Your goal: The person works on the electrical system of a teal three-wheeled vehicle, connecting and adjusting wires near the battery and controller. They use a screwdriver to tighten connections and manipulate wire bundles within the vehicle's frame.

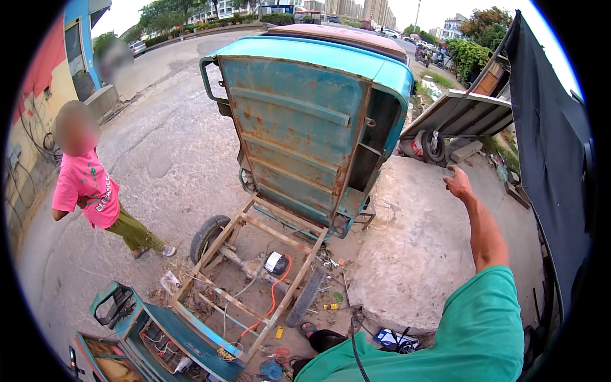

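Observation:
My right hand (457,183) is held out over the concrete slab at the right, on a stretched bare arm with a green sleeve. Its forefinger sticks out and the other fingers look partly bent; I see nothing in it. My left hand is out of the picture. In front of me stands a three-wheeled cargo vehicle with its rusty turquoise cargo bed (286,127) tipped up. Below the bed lies the bare metal frame (238,293), with a black motor (277,263) bearing a white label on the axle and an orange cable (278,293) running from it.
A person in a pink shirt (89,191) stands at the left. Wheels (209,237) flank the frame, and the opened seat box (162,344) is near left. Loose tools, a yellow-handled one (330,306) among them, litter the ground by my feet. A dark sheet (554,146) hangs at the right.

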`<act>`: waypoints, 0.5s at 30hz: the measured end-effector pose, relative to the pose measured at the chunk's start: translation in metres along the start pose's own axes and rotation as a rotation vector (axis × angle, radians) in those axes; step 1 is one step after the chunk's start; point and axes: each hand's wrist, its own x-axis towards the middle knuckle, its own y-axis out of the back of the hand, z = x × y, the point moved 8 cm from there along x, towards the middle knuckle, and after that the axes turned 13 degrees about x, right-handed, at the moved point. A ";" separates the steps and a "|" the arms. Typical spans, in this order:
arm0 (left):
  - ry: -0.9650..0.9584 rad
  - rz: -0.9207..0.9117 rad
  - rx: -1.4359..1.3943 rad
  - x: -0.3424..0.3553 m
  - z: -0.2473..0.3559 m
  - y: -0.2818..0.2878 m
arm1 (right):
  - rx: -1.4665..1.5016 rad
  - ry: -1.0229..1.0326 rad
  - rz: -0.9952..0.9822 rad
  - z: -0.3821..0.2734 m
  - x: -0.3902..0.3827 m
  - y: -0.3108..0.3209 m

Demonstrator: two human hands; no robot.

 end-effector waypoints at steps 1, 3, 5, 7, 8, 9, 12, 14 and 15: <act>0.012 -0.010 -0.016 -0.007 0.006 0.014 | -0.010 -0.041 -0.032 -0.007 -0.003 0.001; 0.027 -0.031 -0.041 -0.017 0.018 0.043 | -0.200 -0.014 0.025 0.024 0.016 0.008; 0.003 -0.048 -0.058 -0.023 0.018 0.044 | -0.327 -0.103 -0.048 0.026 0.019 0.003; 0.035 -0.060 -0.059 -0.029 0.014 0.048 | -0.380 -0.308 -0.249 -0.016 -0.007 -0.010; 0.054 -0.067 -0.054 -0.025 0.021 0.052 | -0.352 -0.293 -0.238 -0.018 -0.008 -0.008; 0.076 -0.078 -0.047 -0.026 0.023 0.054 | -0.326 -0.276 -0.231 -0.019 -0.009 -0.008; 0.053 -0.049 -0.082 -0.043 0.022 0.074 | -0.301 -0.260 -0.255 -0.029 -0.016 -0.014; 0.062 -0.031 -0.079 -0.048 0.025 0.078 | -0.298 -0.268 -0.263 -0.038 -0.021 -0.022; 0.066 -0.023 -0.074 -0.048 0.023 0.078 | -0.288 -0.268 -0.264 -0.038 -0.022 -0.023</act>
